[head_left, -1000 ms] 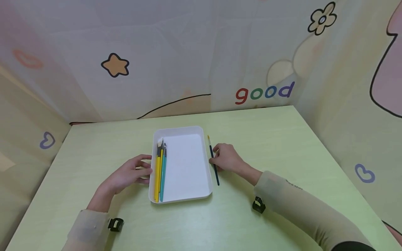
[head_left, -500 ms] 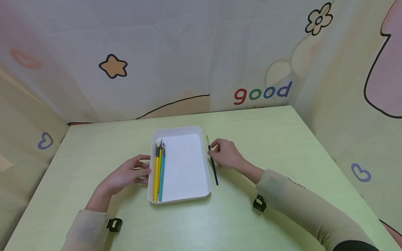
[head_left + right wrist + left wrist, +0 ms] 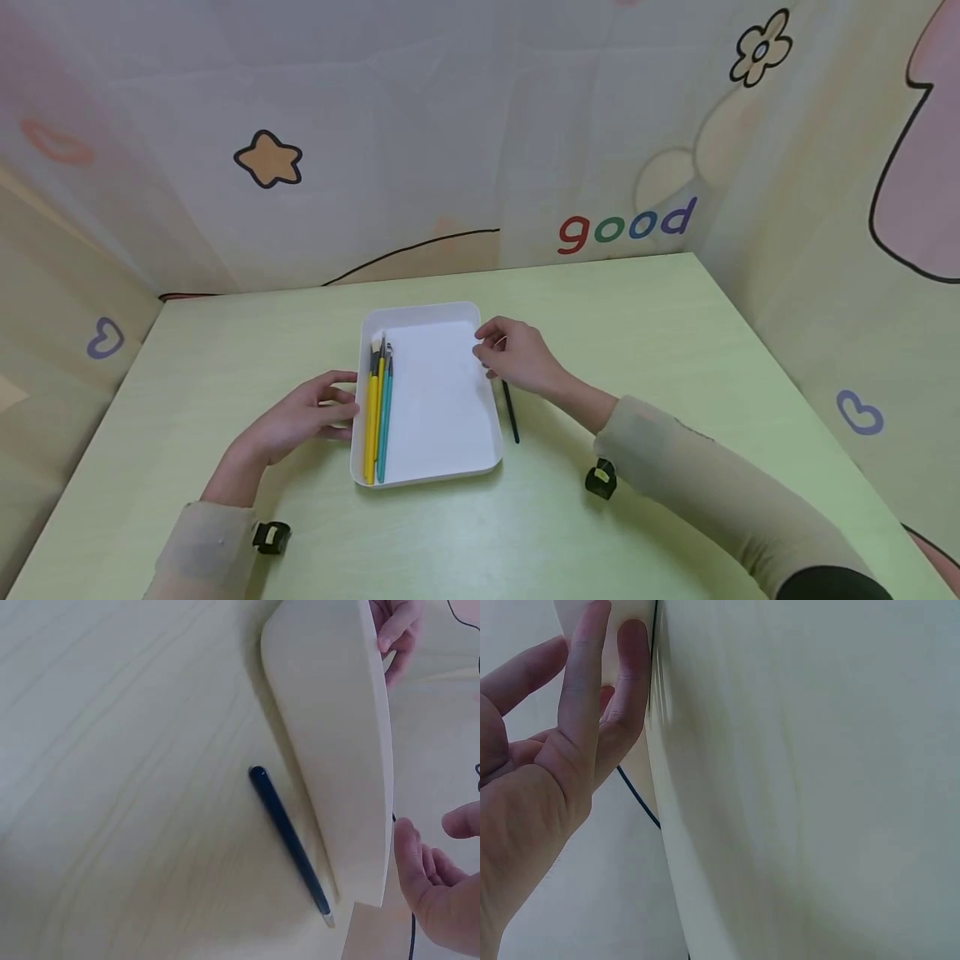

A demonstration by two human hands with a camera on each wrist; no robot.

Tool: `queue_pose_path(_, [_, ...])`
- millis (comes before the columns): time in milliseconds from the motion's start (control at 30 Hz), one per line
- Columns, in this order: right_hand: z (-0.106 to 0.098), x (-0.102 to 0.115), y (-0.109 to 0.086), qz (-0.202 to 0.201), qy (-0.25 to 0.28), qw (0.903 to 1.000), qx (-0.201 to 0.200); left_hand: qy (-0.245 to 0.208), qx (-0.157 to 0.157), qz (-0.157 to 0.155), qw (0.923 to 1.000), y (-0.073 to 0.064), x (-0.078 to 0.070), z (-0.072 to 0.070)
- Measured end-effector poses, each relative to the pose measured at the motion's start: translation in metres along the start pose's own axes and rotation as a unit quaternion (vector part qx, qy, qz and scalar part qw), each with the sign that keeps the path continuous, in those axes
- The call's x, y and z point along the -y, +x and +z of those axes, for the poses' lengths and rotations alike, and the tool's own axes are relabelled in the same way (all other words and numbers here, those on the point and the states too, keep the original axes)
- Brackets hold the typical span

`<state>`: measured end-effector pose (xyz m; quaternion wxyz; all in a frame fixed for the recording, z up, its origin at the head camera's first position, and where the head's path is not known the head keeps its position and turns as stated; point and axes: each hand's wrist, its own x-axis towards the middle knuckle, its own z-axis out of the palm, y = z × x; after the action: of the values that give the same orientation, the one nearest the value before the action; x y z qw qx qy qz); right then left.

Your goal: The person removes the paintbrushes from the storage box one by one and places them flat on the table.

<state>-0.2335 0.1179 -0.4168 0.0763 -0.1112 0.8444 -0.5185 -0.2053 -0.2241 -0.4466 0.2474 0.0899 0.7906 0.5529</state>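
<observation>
A white tray (image 3: 446, 400) rests on the table, with several yellow-handled and teal-handled paintbrushes (image 3: 371, 433) lying along its left side. My left hand (image 3: 307, 412) touches the tray's left wall with extended fingers. Over the tray's upper right rim hovers my right hand (image 3: 517, 358), its fingers loosely bent; the right wrist view shows a gap between thumb and forefinger and nothing held. A dark-handled paintbrush (image 3: 289, 832) lies on the table beside the tray's right wall, its upper part hidden by the right hand in the head view.
The pale green table (image 3: 637, 333) extends around the tray on every side. Printed cloth walls (image 3: 412, 167) enclose it at the back, left and right. A black wrist camera (image 3: 272, 537) sits at the left sleeve, another (image 3: 602, 479) at the right one.
My right hand has left the dark-handled paintbrush and moved up and left to the tray's right rim. The paintbrush stays on the table. My left hand keeps its place at the tray.
</observation>
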Motion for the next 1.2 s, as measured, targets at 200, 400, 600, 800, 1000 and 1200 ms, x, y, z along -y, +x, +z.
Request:
queue_pose_path(200, [0.01, 0.011, 0.006, 0.015, 0.021, 0.9993, 0.027, -0.001, 0.005, -0.014, 0.9999, -0.002, -0.003, -0.003])
queue_pose_path(400, [0.019, 0.018, 0.009, 0.064, 0.083, 0.9918, 0.073, -0.004, 0.003, -0.021, 0.9998, -0.004, -0.006, 0.002])
queue_pose_path(600, [0.032, 0.019, 0.01, 0.104, 0.135, 0.978, 0.12, -0.009, 0.006, -0.018, 0.9998, -0.008, -0.008, 0.006])
queue_pose_path(800, [0.045, 0.014, 0.011, 0.135, 0.158, 0.9657, 0.155, -0.011, 0.01, -0.017, 0.9997, -0.01, -0.008, 0.009])
queue_pose_path(1000, [0.055, 0.014, 0.01, 0.147, 0.175, 0.9548, 0.19, -0.013, 0.008, -0.018, 0.9997, -0.01, -0.007, 0.009])
queue_pose_path(1200, [0.062, 0.017, 0.008, 0.163, 0.199, 0.9465, 0.194, -0.016, 0.011, -0.014, 0.9997, -0.01, -0.008, 0.008])
